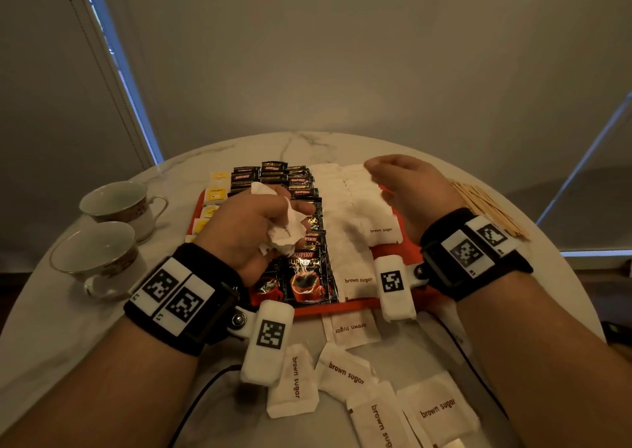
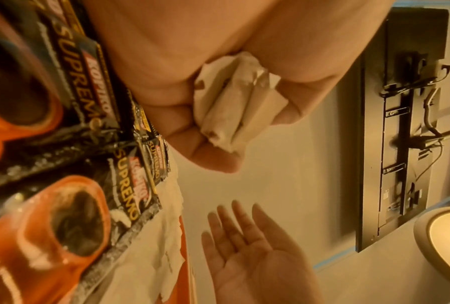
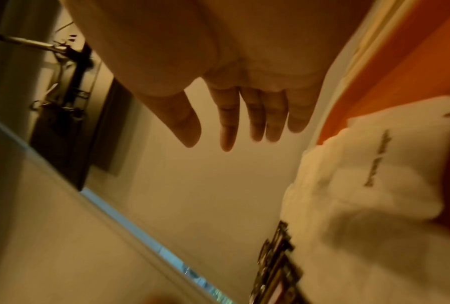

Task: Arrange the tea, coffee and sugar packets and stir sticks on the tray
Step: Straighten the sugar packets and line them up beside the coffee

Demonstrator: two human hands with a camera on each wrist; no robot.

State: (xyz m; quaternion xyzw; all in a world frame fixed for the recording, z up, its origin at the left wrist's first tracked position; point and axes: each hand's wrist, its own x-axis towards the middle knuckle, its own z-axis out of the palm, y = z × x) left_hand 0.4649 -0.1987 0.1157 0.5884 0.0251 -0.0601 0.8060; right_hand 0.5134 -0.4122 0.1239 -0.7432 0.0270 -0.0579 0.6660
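Loose sugar packets point(image 1: 345, 372) lie on the near counter point(image 1: 68, 345). Left hand point(image 1: 253, 222) grips several sugar packets above the tray point(image 1: 393, 252). Right hand point(image 1: 407, 191), fingers spread, hovers over the tray's sugar rows point(image 1: 355, 215). Sticks point(image 1: 485, 208) lie far right.

Teacups point(image 1: 113, 228) left, stir sticks point(image 1: 489, 208) right

We see the orange tray point(image 1: 400, 249) lined with rows: yellow tea packets point(image 1: 213, 201) at nine o'clock, black coffee packets point(image 1: 304, 269) in the middle, white sugar packets point(image 1: 355, 242) beside them. More sugar packets point(image 1: 345, 372) lie loose at six o'clock; wooden stir sticks point(image 1: 489, 208) at three o'clock.
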